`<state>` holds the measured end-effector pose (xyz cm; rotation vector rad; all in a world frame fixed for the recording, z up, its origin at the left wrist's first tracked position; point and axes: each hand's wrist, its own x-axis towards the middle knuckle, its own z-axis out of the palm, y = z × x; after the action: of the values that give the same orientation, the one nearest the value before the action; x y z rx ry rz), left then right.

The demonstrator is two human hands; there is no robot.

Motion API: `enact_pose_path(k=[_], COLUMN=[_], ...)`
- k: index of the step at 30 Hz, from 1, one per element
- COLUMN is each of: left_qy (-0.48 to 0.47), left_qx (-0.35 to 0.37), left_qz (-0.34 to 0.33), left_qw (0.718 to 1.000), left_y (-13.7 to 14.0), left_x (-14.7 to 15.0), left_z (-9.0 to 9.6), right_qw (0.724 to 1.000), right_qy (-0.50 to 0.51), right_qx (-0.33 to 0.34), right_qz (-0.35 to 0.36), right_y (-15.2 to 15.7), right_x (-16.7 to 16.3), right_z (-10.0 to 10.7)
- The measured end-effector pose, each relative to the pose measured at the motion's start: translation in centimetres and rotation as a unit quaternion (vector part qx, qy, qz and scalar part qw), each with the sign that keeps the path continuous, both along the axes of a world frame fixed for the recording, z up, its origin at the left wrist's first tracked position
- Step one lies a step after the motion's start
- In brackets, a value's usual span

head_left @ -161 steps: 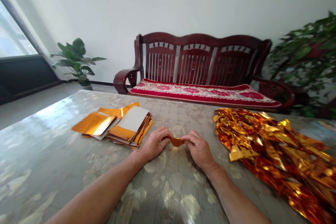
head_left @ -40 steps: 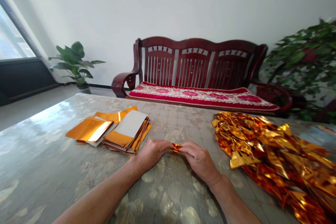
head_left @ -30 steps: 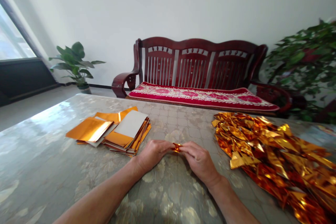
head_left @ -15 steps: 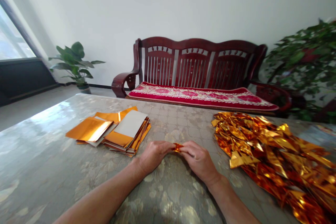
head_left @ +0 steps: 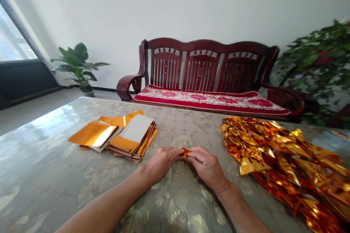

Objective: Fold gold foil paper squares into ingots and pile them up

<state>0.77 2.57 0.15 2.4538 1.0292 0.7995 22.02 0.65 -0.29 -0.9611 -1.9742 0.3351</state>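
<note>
A small folded piece of gold foil paper (head_left: pixel 185 152) is pinched between my two hands over the middle of the table. My left hand (head_left: pixel 162 161) grips its left end, fingers closed. Its right end is in the closed fingers of my right hand (head_left: pixel 205 164). My fingers cover most of the piece, so its full shape is hidden. To the left of my hands lies a loose stack of flat foil paper sheets (head_left: pixel 133 142), some gold side up, some pale side up. On the right spreads a large heap of folded gold foil pieces (head_left: pixel 284 164).
The table (head_left: pixel 54 174) has a glossy, flower-patterned cover. Something clear, like plastic, (head_left: pixel 332 141) lies behind the heap. Beyond the table's far edge stands a dark red wooden bench (head_left: pixel 203 69) with a red floral cushion (head_left: pixel 197 97). Potted plants (head_left: pixel 79 63) flank it.
Almost nothing differs. My hands hold the foil piece in the same place, with the left fingers shifted very slightly to the right.
</note>
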Motion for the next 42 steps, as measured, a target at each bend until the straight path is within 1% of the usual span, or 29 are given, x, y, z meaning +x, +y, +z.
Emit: enact_pose_path(k=[5, 12, 21, 27, 31, 36, 42], left_qy=[-0.003, 0.018, 0.065, 0.062, 0.05, 0.023, 0.052], left_qx=[0.007, 0.002, 0.047, 0.053, 0.058, 0.055, 0.059], left_qz=[0.004, 0.004, 0.011, 0.008, 0.011, 0.025, 0.028], left_qw=[1.0, 1.0, 0.997, 0.997, 0.997, 0.998, 0.996], left_y=[-0.2, 0.0, -0.3, -0.4, -0.6, -0.6, -0.7], left_x=[0.1, 0.0, 0.1, 0.3, 0.4, 0.4, 0.5], left_z=[0.3, -0.3, 0.5, 0.3, 0.2, 0.3, 0.5], right_qw=[1.0, 1.0, 1.0, 1.0, 0.999, 0.997, 0.997], right_qy=[-0.006, -0.016, -0.005, 0.01, 0.038, 0.065, 0.062], right_qx=[-0.005, -0.013, -0.021, -0.026, -0.026, -0.012, -0.014], right_qz=[-0.003, 0.002, 0.011, 0.006, -0.005, -0.041, -0.048], right_y=[0.0, 0.2, -0.2, -0.3, -0.3, -0.2, -0.3], right_x=[0.0, 0.1, -0.4, -0.6, -0.7, -1.0, -1.2], right_z=[0.1, -0.2, -0.1, -0.1, -0.1, 0.2, 0.2])
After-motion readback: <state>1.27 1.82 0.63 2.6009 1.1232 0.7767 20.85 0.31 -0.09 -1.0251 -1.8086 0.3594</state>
